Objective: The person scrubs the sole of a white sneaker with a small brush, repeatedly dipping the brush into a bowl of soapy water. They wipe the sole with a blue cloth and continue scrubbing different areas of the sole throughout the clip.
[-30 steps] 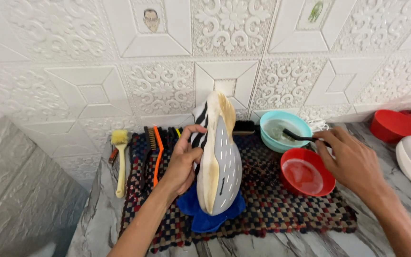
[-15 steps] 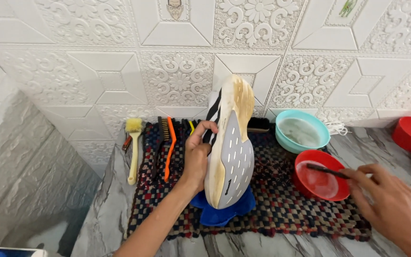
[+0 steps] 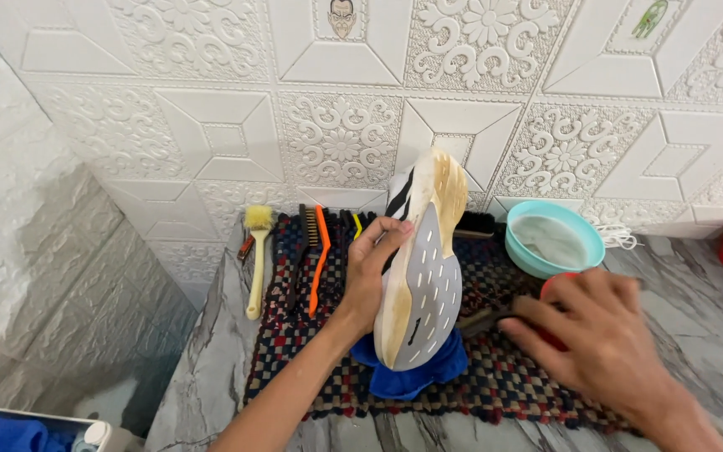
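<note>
Grey-soled sneaker (image 3: 422, 276) is gripped upright by the left hand (image 3: 370, 272), toe toward 12 o'clock; a dark brush (image 3: 483, 319) is clasped by the right hand (image 3: 600, 335) at 3 o'clock.

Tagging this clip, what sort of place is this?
Likely a home shoe-cleaning corner: a shoe held upright on a woven mat, brushes laid out beside it, and a water bowl on the marble counter.
</note>
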